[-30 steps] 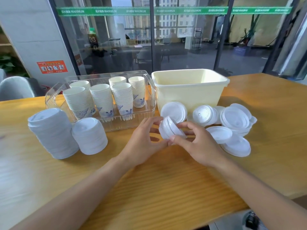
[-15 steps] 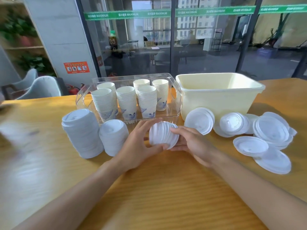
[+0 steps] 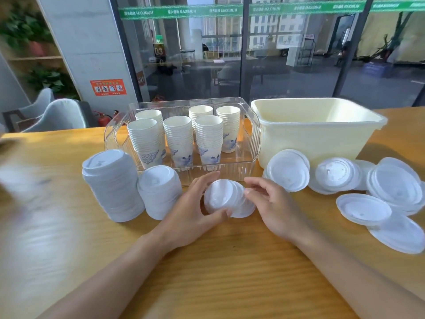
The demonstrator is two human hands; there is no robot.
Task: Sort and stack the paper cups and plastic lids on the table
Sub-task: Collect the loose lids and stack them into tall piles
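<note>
My left hand point(image 3: 190, 212) grips a small stack of white plastic lids point(image 3: 226, 199), tilted on its side just above the table. My right hand point(image 3: 273, 206) is beside the stack with its fingers spread, fingertips at the stack's right edge. Two upright stacks of lids stand at the left: a tall stack point(image 3: 112, 183) and a shorter stack point(image 3: 159, 189). Several stacks of paper cups point(image 3: 179, 139) stand in a clear plastic bin point(image 3: 251, 146). Loose lids point(image 3: 391, 189) lie scattered at the right.
A cream plastic tub point(image 3: 317, 132) stands behind the loose lids, to the right of the clear bin. The wooden table point(image 3: 218, 272) runs to the near edge. Beyond the table are chairs and a glass wall.
The lid stack has moved left toward the two upright stacks, held in my left hand. My right hand has loosened off it. The camera has turned left.
</note>
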